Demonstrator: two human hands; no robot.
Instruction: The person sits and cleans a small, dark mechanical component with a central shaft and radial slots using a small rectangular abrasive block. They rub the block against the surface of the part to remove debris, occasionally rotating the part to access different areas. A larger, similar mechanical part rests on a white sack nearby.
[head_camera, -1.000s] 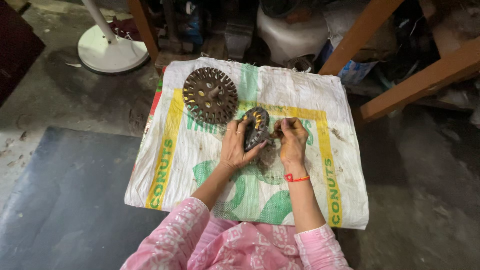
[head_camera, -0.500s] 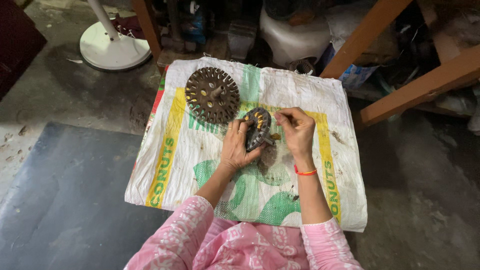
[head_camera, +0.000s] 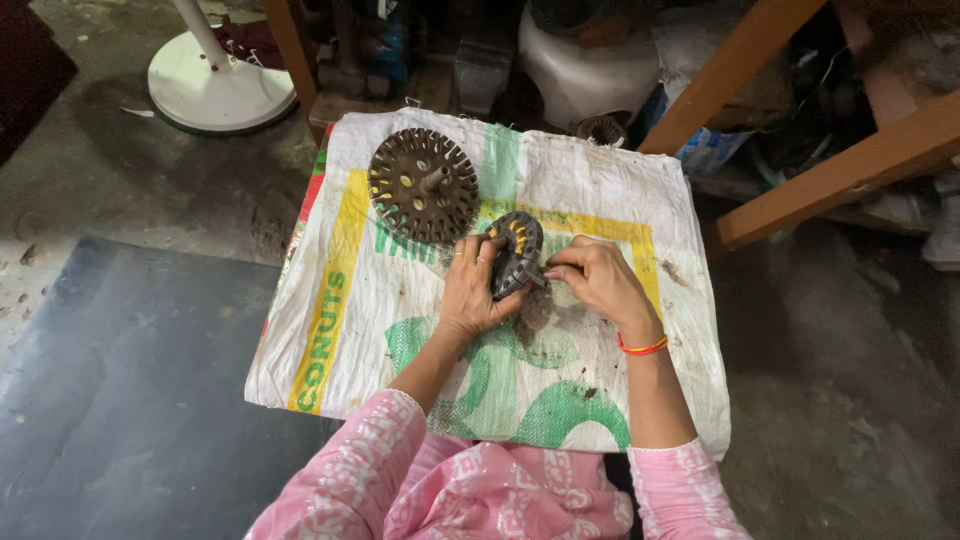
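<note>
The stator ring (head_camera: 516, 252), dark and round with yellow pieces in its slots, stands on edge above the woven sack (head_camera: 600, 190). The left hand (head_camera: 472, 290) wraps it; the right hand (head_camera: 598, 283) pinches its edge.

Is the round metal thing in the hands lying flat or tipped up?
Tipped up. The left hand holds the dark slotted ring on its edge over the sack, while the right hand pinches its side.

I see one package: a flattened woven sack (head_camera: 600, 200), white with yellow bands, green shapes and a red edge stripe, spread out as a mat. Behind its far right corner, a crumpled blue-and-white plastic wrapper (head_camera: 705, 150) under the wooden beam (head_camera: 840, 170).
</note>
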